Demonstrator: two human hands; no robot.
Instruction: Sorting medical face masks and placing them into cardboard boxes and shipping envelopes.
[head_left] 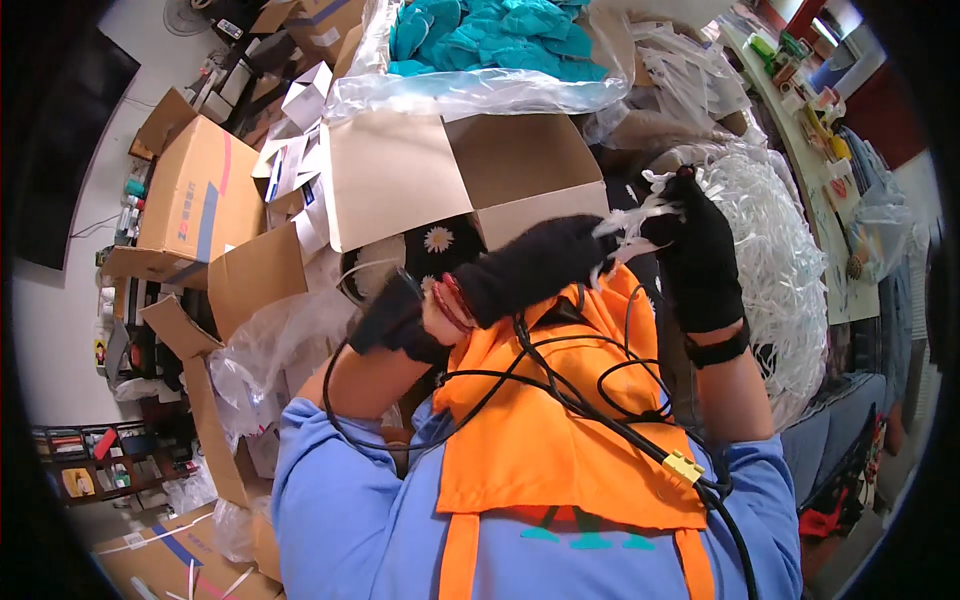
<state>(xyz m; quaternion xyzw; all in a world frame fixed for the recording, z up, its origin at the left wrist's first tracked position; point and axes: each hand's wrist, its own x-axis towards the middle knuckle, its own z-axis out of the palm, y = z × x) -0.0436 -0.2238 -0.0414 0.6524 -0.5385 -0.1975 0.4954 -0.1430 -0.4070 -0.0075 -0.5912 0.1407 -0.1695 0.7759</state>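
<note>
My right hand (697, 250), in a black glove, is raised at the right with its fingers closed on a small bunch of thin white strips (640, 225). Some ends stick up above the fingers near a big heap of the same kind of strips (765, 260) in clear plastic. Reaching across from the left, my left hand (565, 250), also black-gloved, pinches the other end of the bunch, so it spans the gap between both hands. Just beyond my left forearm stands an open cardboard box (395, 180) with its flaps spread.
Teal folded cloth (490, 35) fills a plastic-lined container at the back. Cardboard boxes (200, 195) and crumpled clear plastic (265, 350) crowd the left. A long cluttered table (850, 300) runs along the right. Black cables (570, 385) loop over my orange apron (560, 460).
</note>
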